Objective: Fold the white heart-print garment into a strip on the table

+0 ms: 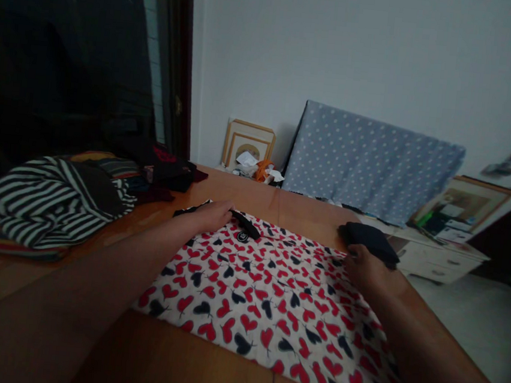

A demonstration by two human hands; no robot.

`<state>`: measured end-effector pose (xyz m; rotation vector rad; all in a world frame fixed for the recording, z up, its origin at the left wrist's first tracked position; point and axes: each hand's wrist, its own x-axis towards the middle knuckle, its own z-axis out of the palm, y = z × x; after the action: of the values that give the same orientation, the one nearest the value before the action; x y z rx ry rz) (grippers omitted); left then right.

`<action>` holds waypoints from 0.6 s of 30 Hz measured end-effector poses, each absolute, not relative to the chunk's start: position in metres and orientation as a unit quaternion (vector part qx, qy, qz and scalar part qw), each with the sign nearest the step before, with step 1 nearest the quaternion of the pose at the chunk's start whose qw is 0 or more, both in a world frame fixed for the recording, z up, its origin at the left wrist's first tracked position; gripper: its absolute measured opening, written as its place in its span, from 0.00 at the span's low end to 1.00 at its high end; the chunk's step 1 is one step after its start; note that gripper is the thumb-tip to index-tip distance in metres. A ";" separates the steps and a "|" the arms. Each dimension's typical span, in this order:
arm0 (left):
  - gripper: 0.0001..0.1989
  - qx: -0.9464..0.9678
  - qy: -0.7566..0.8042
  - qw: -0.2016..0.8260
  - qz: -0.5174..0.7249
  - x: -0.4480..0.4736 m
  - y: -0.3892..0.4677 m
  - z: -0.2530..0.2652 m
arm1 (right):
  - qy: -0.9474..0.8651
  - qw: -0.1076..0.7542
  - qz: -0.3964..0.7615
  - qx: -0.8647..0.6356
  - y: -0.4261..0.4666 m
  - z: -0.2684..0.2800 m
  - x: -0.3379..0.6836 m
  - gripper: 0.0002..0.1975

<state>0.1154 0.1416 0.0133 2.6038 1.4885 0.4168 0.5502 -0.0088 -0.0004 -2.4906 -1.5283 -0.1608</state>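
A white garment [267, 301] printed with red and dark hearts lies spread flat on the wooden table [168, 351]. It has black trim [246, 224] at its far left edge and a round dark emblem close by. My left hand [214, 216] is closed on the garment beside that black trim. At the far right corner, my right hand [363, 267] pinches the cloth between thumb and fingers. Just behind my right hand sits a folded dark cloth [368, 240], apart from the garment.
A black-and-white striped garment [55, 202] tops a pile of clothes at the left, with dark clothes [162, 167] behind it. Beyond the table stand a polka-dot cloth cover [371, 160], picture frames [249, 140] and a white drawer cabinet [439, 257]. A wall closes the back.
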 end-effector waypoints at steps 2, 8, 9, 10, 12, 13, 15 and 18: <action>0.12 0.855 0.494 0.053 0.146 0.118 0.141 0.013 | -0.578 0.112 -0.028 -0.808 -0.007 0.005 0.511 0.22; 0.11 0.848 0.505 0.057 0.152 0.119 0.139 0.013 | -0.708 0.104 0.008 -0.698 0.005 0.013 0.403 0.21; 0.11 0.849 0.499 0.064 0.161 0.118 0.138 0.014 | -0.718 0.101 -0.002 -0.689 0.009 0.013 0.391 0.22; 0.11 0.852 0.489 0.073 0.171 0.117 0.138 0.015 | -0.725 0.100 -0.017 -0.681 0.013 0.013 0.381 0.22; 0.11 0.862 0.464 0.089 0.186 0.114 0.138 0.017 | -0.737 0.103 -0.042 -0.666 0.021 0.012 0.364 0.23; 0.11 0.867 0.449 0.097 0.191 0.113 0.139 0.019 | -0.741 0.108 -0.051 -0.661 0.026 0.012 0.357 0.24; 0.12 0.875 0.425 0.108 0.205 0.112 0.139 0.022 | -0.741 0.121 -0.060 -0.658 0.034 0.011 0.345 0.25; 0.14 0.881 0.399 0.126 0.222 0.110 0.137 0.027 | -0.743 0.134 -0.059 -0.653 0.043 0.012 0.334 0.19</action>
<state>0.1101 0.1367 0.0269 2.5639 1.1619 0.6473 0.3336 0.0432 0.0121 -1.8925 -2.1554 -0.1702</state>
